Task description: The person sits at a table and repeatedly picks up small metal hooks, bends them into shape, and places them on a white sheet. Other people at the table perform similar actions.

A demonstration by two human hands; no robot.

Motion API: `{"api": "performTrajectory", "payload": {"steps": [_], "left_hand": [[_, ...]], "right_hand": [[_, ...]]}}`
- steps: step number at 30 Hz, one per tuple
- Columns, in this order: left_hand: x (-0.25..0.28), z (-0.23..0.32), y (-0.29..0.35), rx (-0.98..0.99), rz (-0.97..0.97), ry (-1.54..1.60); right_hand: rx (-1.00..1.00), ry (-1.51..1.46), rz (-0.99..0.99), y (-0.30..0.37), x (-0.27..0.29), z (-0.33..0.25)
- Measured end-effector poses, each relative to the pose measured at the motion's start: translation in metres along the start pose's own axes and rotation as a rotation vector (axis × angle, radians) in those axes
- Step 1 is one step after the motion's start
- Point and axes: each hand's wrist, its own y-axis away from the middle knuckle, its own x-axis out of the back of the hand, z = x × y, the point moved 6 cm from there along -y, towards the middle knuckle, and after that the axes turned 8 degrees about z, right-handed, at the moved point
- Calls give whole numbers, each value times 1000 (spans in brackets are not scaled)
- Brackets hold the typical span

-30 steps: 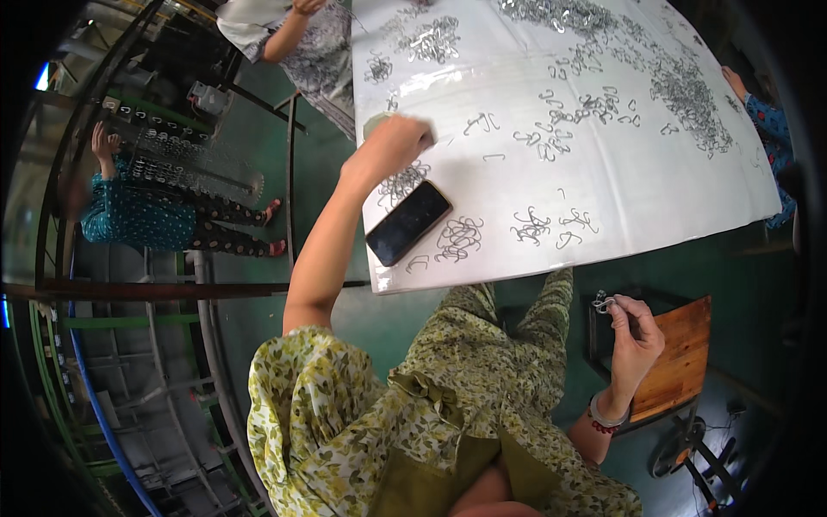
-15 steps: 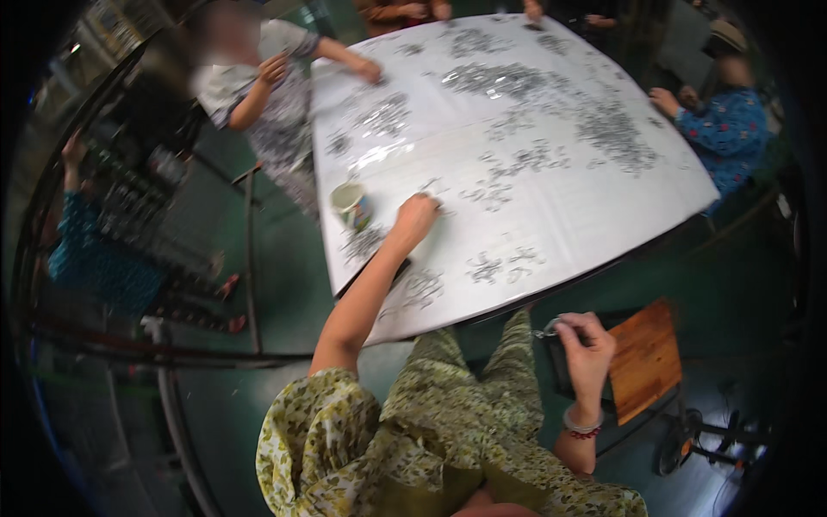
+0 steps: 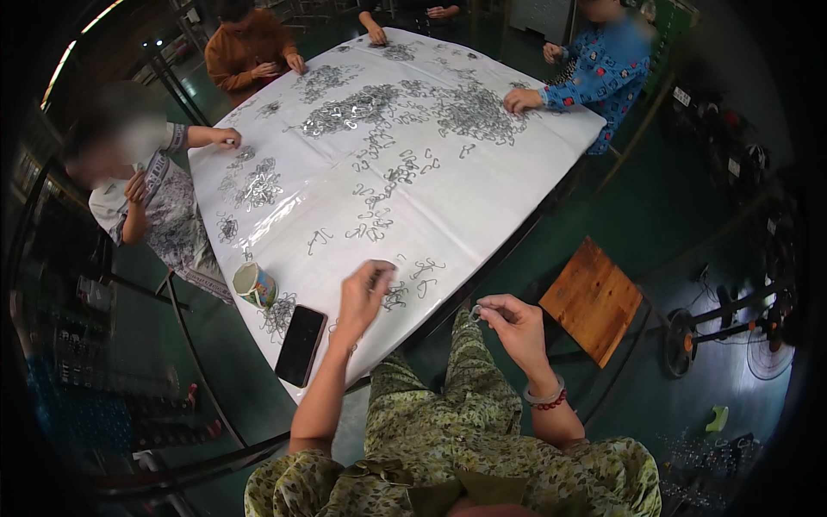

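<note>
Small S-shaped metal hooks [image 3: 349, 110] lie in heaps and loose scatters over a white-covered table [image 3: 448, 211]. My left hand [image 3: 366, 297] hovers above the near part of the table, beside a small heap of hooks [image 3: 394, 297]. Its fingers are curled together and slightly blurred; whatever they hold, if anything, is hidden. Off the table's near edge, above my lap, my right hand [image 3: 514, 334] pinches a small metal hook [image 3: 475, 311] between thumb and forefinger. Only part of that hook shows.
A dark phone [image 3: 301, 345] lies at the near left corner, beside a patterned cup [image 3: 255, 284]. A wooden stool [image 3: 593, 302] stands right of my right hand, with a fan [image 3: 680, 343] beyond. Several people sit around the table, their hands on or near the hooks.
My view has swung round, shifting the table leftward. My left hand has come back from the scattered hooks near the cup toward my right hand. The right still pinches a hook over my lap.
</note>
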Motion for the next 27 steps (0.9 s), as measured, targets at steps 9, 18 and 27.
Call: {"api": "performTrajectory", "payload": {"steps": [9, 18, 27], "left_hand": [[-56, 71, 57, -211, -75, 269], [-56, 55, 66, -133, 34, 415], [-43, 46, 61, -102, 88, 355]], "right_hand": [[59, -41, 44, 8, -16, -2], [95, -98, -2, 6, -27, -12], [325, 228, -206, -122, -104, 33]]}}
